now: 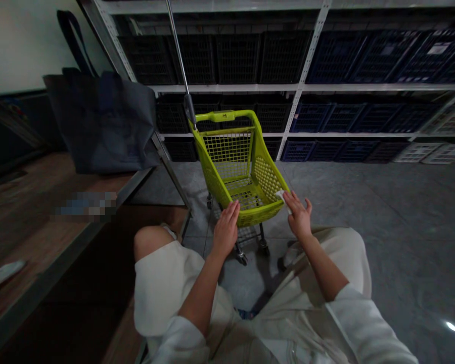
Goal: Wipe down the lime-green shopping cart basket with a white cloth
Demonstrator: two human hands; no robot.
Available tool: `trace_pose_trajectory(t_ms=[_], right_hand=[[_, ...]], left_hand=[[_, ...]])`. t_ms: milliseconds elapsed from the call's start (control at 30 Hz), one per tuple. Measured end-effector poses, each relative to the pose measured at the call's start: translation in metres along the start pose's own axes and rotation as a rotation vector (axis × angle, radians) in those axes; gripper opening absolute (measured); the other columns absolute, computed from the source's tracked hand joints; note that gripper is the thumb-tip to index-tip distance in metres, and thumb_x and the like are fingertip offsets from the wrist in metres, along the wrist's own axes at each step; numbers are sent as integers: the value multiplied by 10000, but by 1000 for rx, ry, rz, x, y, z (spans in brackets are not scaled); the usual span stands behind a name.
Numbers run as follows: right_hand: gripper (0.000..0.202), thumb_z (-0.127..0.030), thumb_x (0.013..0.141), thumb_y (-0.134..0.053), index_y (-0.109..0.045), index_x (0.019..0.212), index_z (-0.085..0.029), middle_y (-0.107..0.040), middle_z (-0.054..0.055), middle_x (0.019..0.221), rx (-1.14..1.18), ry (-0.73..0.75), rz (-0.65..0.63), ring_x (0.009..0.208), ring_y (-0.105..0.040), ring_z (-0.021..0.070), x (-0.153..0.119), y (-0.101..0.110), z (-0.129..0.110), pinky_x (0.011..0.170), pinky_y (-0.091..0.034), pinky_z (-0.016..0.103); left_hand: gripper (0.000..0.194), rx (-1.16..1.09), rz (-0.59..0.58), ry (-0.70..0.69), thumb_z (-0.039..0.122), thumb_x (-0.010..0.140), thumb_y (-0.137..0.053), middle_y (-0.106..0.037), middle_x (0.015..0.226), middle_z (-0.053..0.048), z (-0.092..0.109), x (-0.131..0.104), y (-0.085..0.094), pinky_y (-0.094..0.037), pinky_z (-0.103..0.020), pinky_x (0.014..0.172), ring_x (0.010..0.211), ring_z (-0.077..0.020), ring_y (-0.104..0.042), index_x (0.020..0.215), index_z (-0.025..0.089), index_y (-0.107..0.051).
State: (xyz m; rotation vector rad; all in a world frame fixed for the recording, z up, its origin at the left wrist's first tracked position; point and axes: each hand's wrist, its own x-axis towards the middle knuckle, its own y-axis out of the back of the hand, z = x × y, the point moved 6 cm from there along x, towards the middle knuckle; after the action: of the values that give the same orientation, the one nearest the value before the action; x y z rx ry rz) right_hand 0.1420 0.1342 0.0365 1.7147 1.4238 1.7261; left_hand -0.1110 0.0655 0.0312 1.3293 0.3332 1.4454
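Observation:
In front of my knees stands a small lime-green shopping cart point(270, 174) with its basket's low end toward me. My left hand point(226, 230) lies against the near left corner of the basket, fingers stretched out and close together, holding nothing loose. At the near right corner, my right hand point(299, 217) presses a small white wipe point(281, 195) to the rim. Its thumb sticks out to the side, and part of the wipe is hidden under the fingers. The basket holds nothing that I can see. A metal pole point(179, 48) rises from the cart's left handle corner.
White metal shelving point(301, 81) with rows of dark crates point(237, 55) stands behind the cart. To the left, a wooden-topped bench point(34, 202) carries a dark tote bag point(106, 126) and a crumpled white cloth point(2, 277). Grey floor point(394, 217) extends to the right.

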Motion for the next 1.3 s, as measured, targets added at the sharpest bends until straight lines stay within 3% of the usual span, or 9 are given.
trace_pose_trajectory(t_ms=[133, 333, 467, 633, 800, 900, 1000, 1200, 1300], right_hand=[[887, -25, 677, -410, -358, 1536, -235, -511, 99, 1509, 34, -122, 64, 1456, -384, 229, -7, -5, -17, 1184, -183, 527], [903, 6, 694, -373, -291, 1562, -231, -470, 79, 1543, 176, 5, -32, 1479, -337, 185, -23, -19, -135, 1211, -81, 492], [872, 13, 708, -365, -325, 1546, -224, -465, 75, 1546, 208, 104, -124, 1477, -338, 174, -22, -19, -166, 1215, -47, 497], [903, 7, 684, -398, -340, 1538, -278, -485, 35, 1535, 126, 228, -158, 1483, -327, 188, -16, -6, -105, 1215, -21, 547], [861, -10, 678, -425, -422, 1500, -267, -560, 40, 1471, -22, 58, -34, 1458, -376, 223, 0, 6, -4, 1213, -63, 562], [834, -20, 688, -420, -436, 1491, -243, -554, 47, 1477, -62, -33, -15, 1469, -357, 229, 3, 4, 7, 1209, -105, 562], [832, -25, 706, -397, -389, 1517, -211, -508, 73, 1514, -31, -105, 20, 1473, -350, 223, -6, -3, -27, 1208, -105, 552], [858, 1, 715, -370, -340, 1542, -226, -503, 74, 1518, 174, 13, -36, 1474, -345, 187, -21, -20, -140, 1214, -52, 506], [827, 0, 720, -379, -372, 1525, -191, -483, 95, 1532, 236, 71, -114, 1482, -328, 184, -20, -22, -164, 1213, -92, 475]], left_hand=[[872, -31, -8, -22, -40, 839, -342, -283, 1642, -106, 3, -1, -4, -314, -519, 1220, 1532, -243, -220, 1604, 243, -33], [827, -54, -25, -8, -17, 865, -322, -245, 1655, -109, 4, -2, -5, -288, -517, 1228, 1548, -221, -153, 1602, 231, -38], [767, -27, -9, 14, 29, 906, -339, -293, 1637, -116, 0, -3, -3, -313, -509, 1218, 1538, -222, -200, 1598, 231, -77], [829, 3, 9, -18, -23, 867, -356, -304, 1635, -96, -1, -3, 1, -306, -494, 1229, 1529, -220, -235, 1601, 236, -72], [809, 13, 8, -16, -8, 880, -356, -313, 1631, -94, -1, -3, -1, -310, -500, 1224, 1521, -234, -259, 1602, 233, -83], [821, -7, 4, -17, -18, 874, -356, -297, 1638, -91, 0, -2, -3, -303, -498, 1227, 1528, -231, -238, 1603, 233, -73], [842, -34, -4, -18, -25, 866, -369, -262, 1651, -98, 2, -2, -5, -288, -499, 1232, 1539, -233, -199, 1604, 229, -53], [788, -53, -7, 3, 11, 904, -358, -247, 1653, -118, 1, -4, -6, -292, -505, 1225, 1546, -225, -168, 1602, 225, -60], [734, -37, 6, 17, 55, 935, -363, -277, 1640, -134, 0, -4, -7, -308, -505, 1216, 1540, -226, -193, 1599, 215, -92]])
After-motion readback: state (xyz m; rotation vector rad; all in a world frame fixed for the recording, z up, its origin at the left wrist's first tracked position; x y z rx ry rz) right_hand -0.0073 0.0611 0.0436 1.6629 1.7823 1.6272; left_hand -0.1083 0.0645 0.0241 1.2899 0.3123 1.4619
